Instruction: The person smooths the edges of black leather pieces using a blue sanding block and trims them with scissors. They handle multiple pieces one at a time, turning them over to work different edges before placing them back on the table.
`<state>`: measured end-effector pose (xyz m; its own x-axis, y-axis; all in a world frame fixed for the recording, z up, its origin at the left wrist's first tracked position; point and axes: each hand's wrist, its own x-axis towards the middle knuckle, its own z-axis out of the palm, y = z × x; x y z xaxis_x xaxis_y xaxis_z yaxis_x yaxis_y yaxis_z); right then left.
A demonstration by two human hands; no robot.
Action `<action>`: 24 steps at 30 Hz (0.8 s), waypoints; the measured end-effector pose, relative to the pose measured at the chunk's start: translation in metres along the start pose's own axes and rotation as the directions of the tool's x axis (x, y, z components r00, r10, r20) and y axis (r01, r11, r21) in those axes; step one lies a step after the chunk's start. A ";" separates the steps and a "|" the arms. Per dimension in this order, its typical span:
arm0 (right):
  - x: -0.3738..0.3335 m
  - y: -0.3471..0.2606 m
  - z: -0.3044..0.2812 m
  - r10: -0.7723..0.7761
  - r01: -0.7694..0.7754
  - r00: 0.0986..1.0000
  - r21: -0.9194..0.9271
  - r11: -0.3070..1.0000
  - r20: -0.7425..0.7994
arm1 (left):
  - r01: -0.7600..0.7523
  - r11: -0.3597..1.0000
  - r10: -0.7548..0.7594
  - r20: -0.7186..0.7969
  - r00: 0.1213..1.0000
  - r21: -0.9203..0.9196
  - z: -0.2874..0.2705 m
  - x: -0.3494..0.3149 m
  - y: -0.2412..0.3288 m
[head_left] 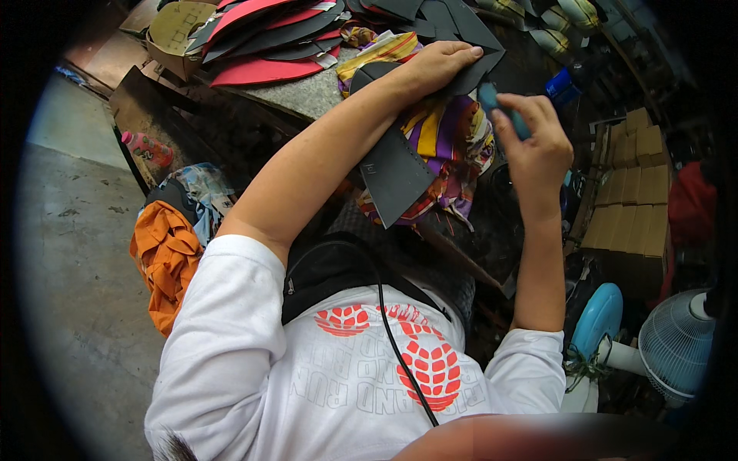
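Observation:
My left hand [450, 67] is closed at the edge of a flat dark grey sheet piece [486, 55] with a pointed corner; some of its fingers are hidden. My right hand [538, 146] pinches a small blue-teal object [518, 123], smeared by motion, just beside that sheet. Too blurred to name, the object shows on both sides of my fingertips. Beneath my left forearm, another dark grey piece [396, 175] with a row of small holes along its edge hangs over a striped purple, yellow and red cloth [453, 173].
Red and dark grey curved pieces [265, 71] are stacked on the worktop [296, 100] at the far left. An orange cloth [165, 265] and a pink-capped bottle [147, 147] are to the left. Small cardboard boxes [630, 184] and a fan [676, 346] stand on the right.

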<state>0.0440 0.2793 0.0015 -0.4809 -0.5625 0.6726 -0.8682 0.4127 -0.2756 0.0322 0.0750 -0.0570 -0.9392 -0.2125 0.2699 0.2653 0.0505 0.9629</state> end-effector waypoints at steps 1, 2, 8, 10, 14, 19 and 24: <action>-0.004 -0.002 0.000 -0.019 0.019 1.000 0.018 1.000 0.015 | 0.002 1.000 -0.002 -0.001 1.000 -0.004 0.000 0.000 0.000; -0.006 -0.003 0.000 -0.039 0.038 0.999 0.035 0.999 0.030 | 0.021 1.000 -0.021 0.000 1.000 -0.010 0.000 0.001 -0.001; 0.013 0.013 -0.011 0.315 -0.293 0.949 0.458 0.839 0.029 | -0.023 0.997 0.023 -0.001 1.000 0.071 0.000 0.004 -0.007; 0.024 0.019 -0.013 0.399 -0.311 0.917 0.609 0.729 -0.009 | -0.095 0.970 0.104 -0.026 0.994 0.225 0.000 0.004 -0.010; 0.039 0.022 0.006 0.602 -0.306 0.798 0.845 0.439 -0.024 | -0.183 0.870 0.200 0.011 0.980 0.459 -0.003 0.005 -0.014; 0.029 0.026 0.048 0.069 0.014 0.958 0.285 0.958 -0.279 | -0.206 0.885 0.219 0.018 0.976 0.417 -0.003 0.006 -0.016; 0.020 0.058 0.041 -0.080 0.073 0.964 -0.036 0.997 -0.255 | -0.167 0.893 0.177 0.017 0.984 0.418 -0.003 0.007 -0.017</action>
<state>-0.0208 0.2629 -0.0295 -0.3625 -0.3923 0.8454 -0.8961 0.3959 -0.2005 0.0216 0.0693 -0.0712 -0.8810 -0.1839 0.4359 0.3028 0.4887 0.8182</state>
